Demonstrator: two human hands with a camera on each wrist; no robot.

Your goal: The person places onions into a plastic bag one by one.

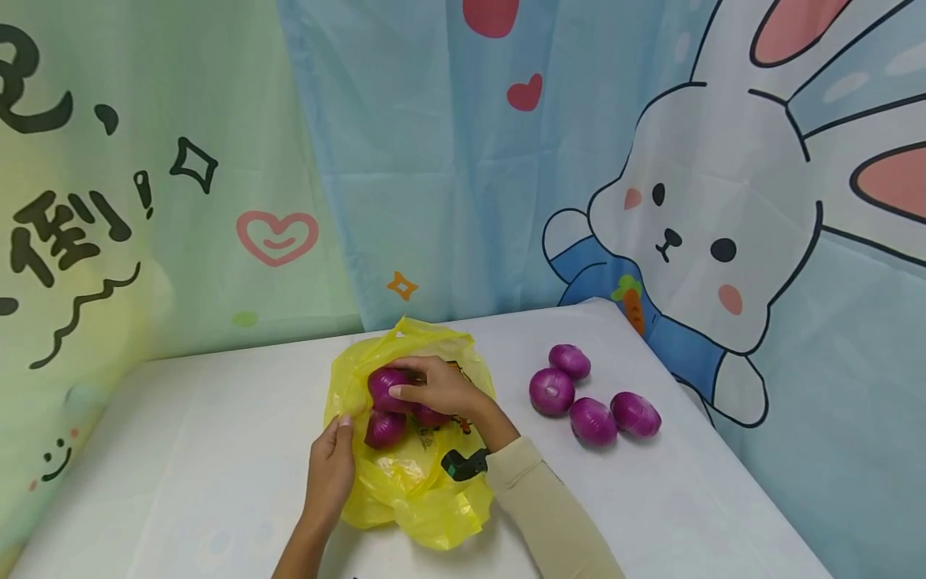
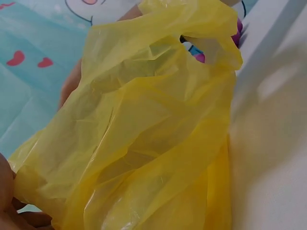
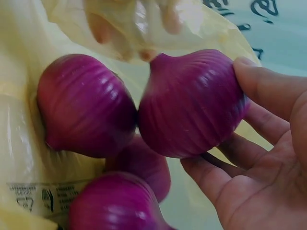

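Observation:
A yellow plastic bag (image 1: 427,507) lies on the white table with its mouth spread open. My left hand (image 1: 331,468) pinches its left edge, thumb on the inner side; in the left wrist view the bag (image 2: 158,124) hides most of that hand. Inside the bag, my right hand (image 1: 450,392) holds a purple onion (image 3: 192,105) between thumb and fingers. Against it rests another onion (image 3: 86,105), and more onions sit below, partly covered. The head view shows one of these onions (image 1: 385,429) under the held one.
Several loose purple onions, among them one onion (image 1: 552,392) nearest the bag, lie in a group to its right on the white table (image 1: 202,458). Behind the table hangs a printed curtain (image 1: 434,161) with a rabbit. A dark wrist device (image 1: 465,465) sits at my right cuff.

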